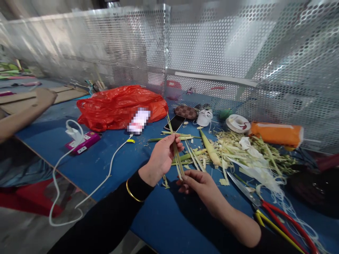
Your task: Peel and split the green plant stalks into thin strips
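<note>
My left hand [161, 157] pinches a long pale green leaf strip [172, 135] near its middle. The strip rises up and back from the blue table [111, 169]. My right hand [198, 181] grips the strip's lower end, fingers curled round it. A gold bangle [131, 192] sits on my left wrist over a black sleeve. More leaf strips and a thicker stalk [210, 151] lie just beyond my hands.
A heap of leaf trimmings [251, 151] lies at the right, with red-handled scissors [267, 206] near it. A red plastic bag [119, 106], phone [174, 122], small pouch [185, 112], orange roll [277, 134] and charger with white cable [79, 141] lie around. Perforated metal screen [212, 53] behind. Another person's arm [23, 111] at far left.
</note>
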`<state>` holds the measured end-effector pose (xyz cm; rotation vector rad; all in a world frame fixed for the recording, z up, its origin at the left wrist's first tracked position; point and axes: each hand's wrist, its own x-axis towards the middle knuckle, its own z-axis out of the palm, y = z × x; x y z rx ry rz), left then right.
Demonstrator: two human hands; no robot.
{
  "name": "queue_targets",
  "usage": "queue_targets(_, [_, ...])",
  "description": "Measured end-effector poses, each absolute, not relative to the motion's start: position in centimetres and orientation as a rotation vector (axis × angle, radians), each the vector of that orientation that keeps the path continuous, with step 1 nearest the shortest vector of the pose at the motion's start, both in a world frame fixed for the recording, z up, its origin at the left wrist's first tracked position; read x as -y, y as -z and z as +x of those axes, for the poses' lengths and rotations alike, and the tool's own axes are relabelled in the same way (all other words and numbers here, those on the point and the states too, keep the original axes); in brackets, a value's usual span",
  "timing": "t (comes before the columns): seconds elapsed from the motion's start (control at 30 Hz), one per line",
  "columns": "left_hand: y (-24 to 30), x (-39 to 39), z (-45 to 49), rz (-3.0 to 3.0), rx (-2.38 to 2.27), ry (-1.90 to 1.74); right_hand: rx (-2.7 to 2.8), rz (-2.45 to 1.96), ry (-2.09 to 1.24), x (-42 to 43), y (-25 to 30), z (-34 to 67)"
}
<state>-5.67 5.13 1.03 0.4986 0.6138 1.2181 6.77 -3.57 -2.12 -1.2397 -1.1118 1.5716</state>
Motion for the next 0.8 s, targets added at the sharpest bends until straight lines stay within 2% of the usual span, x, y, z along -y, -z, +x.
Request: queue_targets(0.8, [-1.2, -5.8, -6.1, 0.379, -0.665, -1.235, 1.276, -1.257, -1.543, 3.0, 3.3, 6.8])
